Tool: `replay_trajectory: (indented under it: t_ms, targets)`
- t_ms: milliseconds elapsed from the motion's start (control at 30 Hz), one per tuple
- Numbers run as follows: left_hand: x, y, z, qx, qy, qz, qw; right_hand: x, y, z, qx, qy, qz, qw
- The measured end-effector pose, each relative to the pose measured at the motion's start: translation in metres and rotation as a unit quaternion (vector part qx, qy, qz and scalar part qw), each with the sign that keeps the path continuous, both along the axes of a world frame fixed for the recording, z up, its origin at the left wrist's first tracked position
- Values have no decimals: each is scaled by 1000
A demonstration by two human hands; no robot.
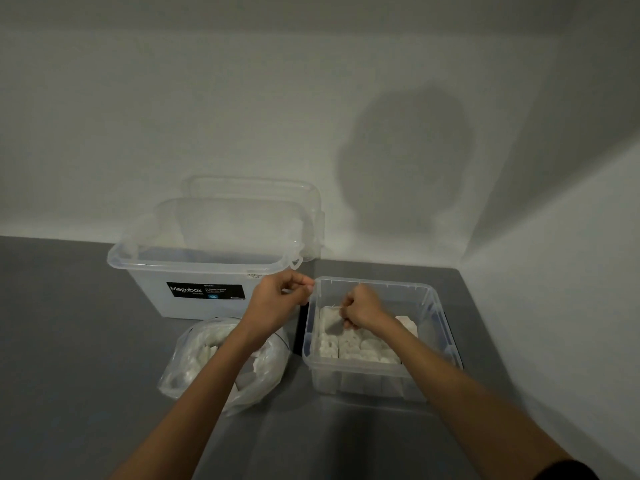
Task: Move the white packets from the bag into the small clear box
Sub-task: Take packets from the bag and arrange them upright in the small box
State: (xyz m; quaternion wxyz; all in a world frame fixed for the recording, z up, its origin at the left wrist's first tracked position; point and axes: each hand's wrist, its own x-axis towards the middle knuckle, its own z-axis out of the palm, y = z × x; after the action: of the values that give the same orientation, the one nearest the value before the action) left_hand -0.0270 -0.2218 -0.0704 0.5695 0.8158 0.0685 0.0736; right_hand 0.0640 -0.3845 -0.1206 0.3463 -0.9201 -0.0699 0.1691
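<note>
The small clear box (437, 317) stands on the grey table at the right, holding several white packets (349, 348) in rows along its near side. My right hand (362, 308) is inside the box, fingers closed on a white packet (329, 318) at the far left corner. My left hand (282, 294) rests at the box's left rim, fingers pinched on its corner edge. The clear plastic bag (194, 362) with more white packets lies left of the box, under my left forearm.
A large clear Megabox tub (204, 289) stands behind the bag, its lid (256, 188) leaning against the white wall. Walls meet in a corner at the right. Grey tabletop (69, 341) extends left and toward me.
</note>
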Motion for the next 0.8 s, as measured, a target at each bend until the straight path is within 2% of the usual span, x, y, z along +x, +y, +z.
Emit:
replay_trajectory:
  t_ms: [367, 567, 700, 800]
  targets:
    - [-8, 4, -2, -6, -2, -2, 1000, 5, 6, -7, -36, -13, -28, 999]
    - [-15, 9, -4, -7, 2, -2, 1000, 0, 4, 2, -91, -30, -14, 995]
    - [-21, 17, -5, -7, 5, -8, 1000, -8, -4, 25, -109, -35, 2, 993]
    - [-25, 27, -2, -13, -2, -9, 1000, -16, -7, 57, -79, -82, 15, 993]
